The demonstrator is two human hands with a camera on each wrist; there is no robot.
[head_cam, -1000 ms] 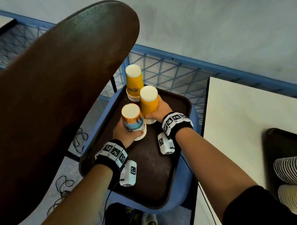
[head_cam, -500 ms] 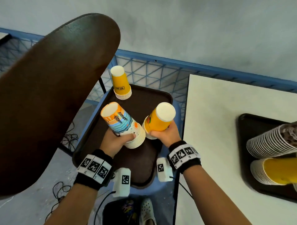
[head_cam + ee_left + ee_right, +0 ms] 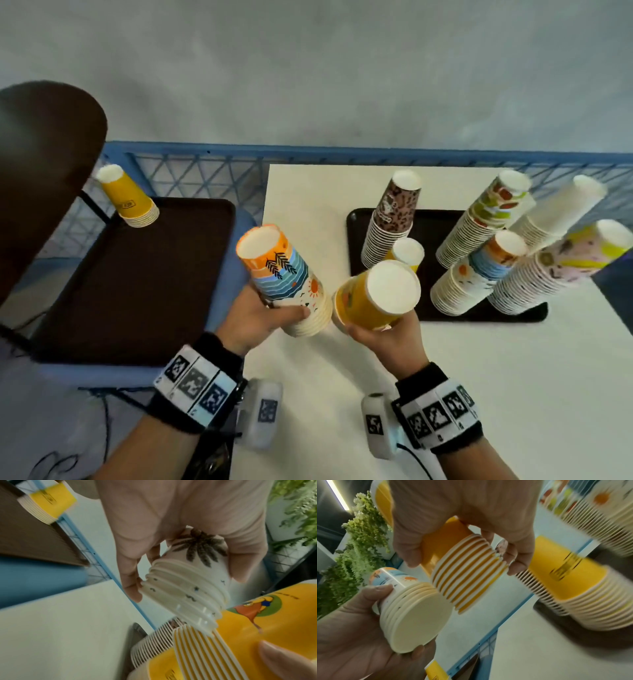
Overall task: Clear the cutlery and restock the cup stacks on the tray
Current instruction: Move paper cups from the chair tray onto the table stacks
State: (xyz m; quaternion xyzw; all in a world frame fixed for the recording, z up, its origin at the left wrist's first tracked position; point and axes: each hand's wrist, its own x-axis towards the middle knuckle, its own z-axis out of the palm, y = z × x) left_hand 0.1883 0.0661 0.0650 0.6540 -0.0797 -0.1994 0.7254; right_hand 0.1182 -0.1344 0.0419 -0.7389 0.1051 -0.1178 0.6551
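My left hand [image 3: 263,317] grips a short stack of beach-print cups [image 3: 284,277] [image 3: 185,588] [image 3: 412,601], held upside down and tilted over the white table's left edge. My right hand [image 3: 383,337] grips a short stack of yellow cups [image 3: 373,296] [image 3: 464,572] [image 3: 240,635] beside it, just left of the black tray [image 3: 431,219] on the table. That tray holds several tall upside-down stacks: a brown-print stack [image 3: 390,222], a low yellow stack [image 3: 407,251], a beach-print stack [image 3: 476,274] and others. No cutlery shows.
To the left, a dark brown tray [image 3: 137,281] on a blue chair carries one short yellow cup stack [image 3: 128,198]. A dark chair back [image 3: 44,164] rises at far left. A blue mesh rail [image 3: 205,164] runs behind. The white table [image 3: 513,377] spreads toward me.
Both hands lifted their cup stacks off the brown tray and carried them right, over the white table. My view swung right, bringing the black tray with tall stacks fully into sight.
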